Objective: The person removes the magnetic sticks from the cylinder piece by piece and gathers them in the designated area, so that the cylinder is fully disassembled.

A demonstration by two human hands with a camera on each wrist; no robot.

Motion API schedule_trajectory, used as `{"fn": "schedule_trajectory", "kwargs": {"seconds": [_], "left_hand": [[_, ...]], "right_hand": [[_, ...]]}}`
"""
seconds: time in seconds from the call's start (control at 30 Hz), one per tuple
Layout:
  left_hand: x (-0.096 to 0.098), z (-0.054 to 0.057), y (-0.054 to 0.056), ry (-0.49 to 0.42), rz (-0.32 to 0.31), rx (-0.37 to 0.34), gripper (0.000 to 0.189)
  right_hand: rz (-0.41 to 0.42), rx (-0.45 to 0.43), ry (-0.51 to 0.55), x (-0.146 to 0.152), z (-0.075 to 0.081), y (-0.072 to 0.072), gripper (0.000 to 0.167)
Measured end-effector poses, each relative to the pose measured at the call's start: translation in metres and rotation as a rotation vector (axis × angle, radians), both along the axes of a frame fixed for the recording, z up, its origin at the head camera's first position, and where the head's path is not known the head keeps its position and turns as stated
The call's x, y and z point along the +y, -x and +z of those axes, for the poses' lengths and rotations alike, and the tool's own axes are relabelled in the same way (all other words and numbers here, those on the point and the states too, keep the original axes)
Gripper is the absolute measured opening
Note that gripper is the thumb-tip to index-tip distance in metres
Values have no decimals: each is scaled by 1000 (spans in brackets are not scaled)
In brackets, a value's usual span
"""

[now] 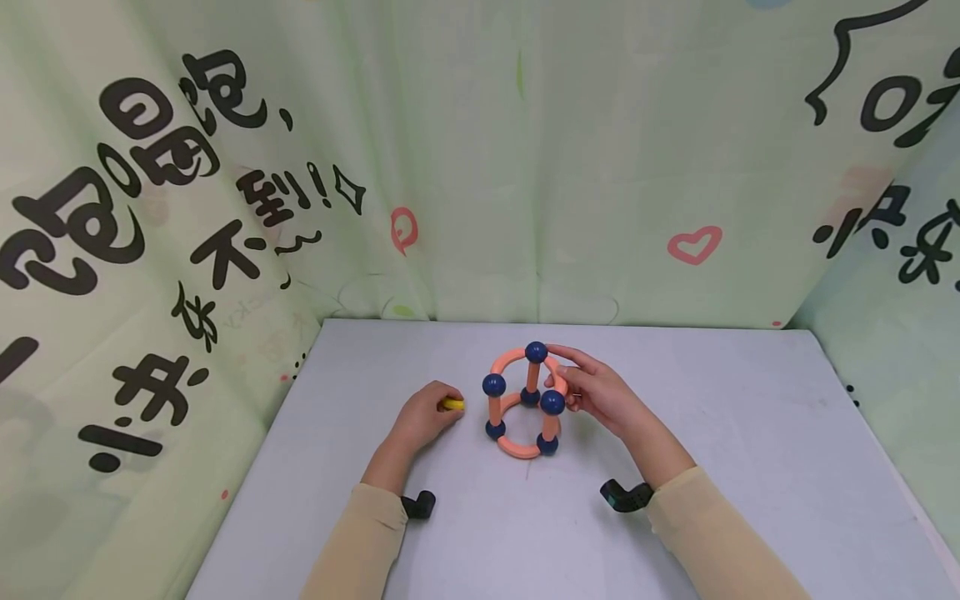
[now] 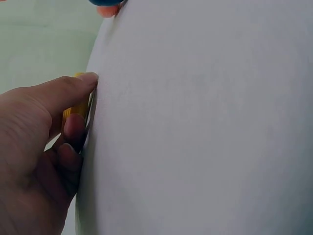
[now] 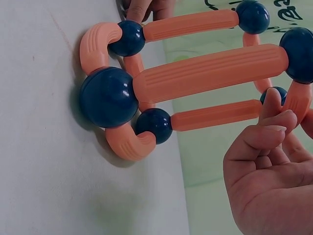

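A magnetic building-toy frame point(image 1: 495, 408) of orange rods and dark blue balls stands upright on the table. Curved rods form a ring at its top and another at its base, joined by straight upright rods point(image 3: 210, 73). My right hand point(image 1: 603, 396) pinches a curved rod of the top ring on the right side, one finger reaching toward the rear top ball point(image 1: 536, 352). To the left of the frame and apart from it, my left hand point(image 1: 423, 417) pinches a short yellow rod point(image 1: 453, 404) low over the table. Fingers partly cover this rod in the left wrist view.
The white table point(image 1: 750, 417) reaches back to a pale green printed curtain point(image 1: 562, 167), which also hangs along both sides. Dark wrist devices point(image 1: 626, 497) sit on both wrists by the beige sleeves point(image 1: 360, 542).
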State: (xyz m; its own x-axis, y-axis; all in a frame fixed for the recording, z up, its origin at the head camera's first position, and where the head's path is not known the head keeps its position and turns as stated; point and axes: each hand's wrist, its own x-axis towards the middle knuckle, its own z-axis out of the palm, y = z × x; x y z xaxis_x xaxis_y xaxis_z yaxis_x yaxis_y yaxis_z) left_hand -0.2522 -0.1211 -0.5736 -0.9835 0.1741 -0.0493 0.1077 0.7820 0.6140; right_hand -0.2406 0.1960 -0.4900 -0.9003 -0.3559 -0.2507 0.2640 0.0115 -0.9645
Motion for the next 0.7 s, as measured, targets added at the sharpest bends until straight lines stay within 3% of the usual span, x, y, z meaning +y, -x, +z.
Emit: {"fn": "schedule_trajectory", "kwargs": {"seconds": [0.7], "left_hand": [[-3, 0, 0, -35, -16, 6, 24]], "right_hand": [[-23, -10, 1, -1, 0, 0, 47]]}}
